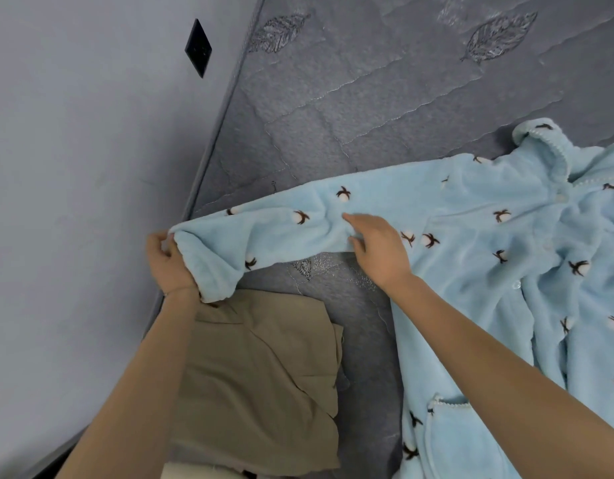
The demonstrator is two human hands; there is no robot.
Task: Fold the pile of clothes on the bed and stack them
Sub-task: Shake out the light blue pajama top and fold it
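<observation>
Gripping the cuff (208, 267) of the fleece robe (488, 236) in my left hand (167, 261), right hand (381, 254) flat mid-sleeve; soft, floppy, light: pinch seams.

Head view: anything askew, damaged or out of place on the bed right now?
Nothing damaged. The blue robe lies rumpled, its sleeve stretched to the mattress edge in the left hand; the right hand rests mid-sleeve. The folded khaki garment has uneven, skewed edges.
</observation>
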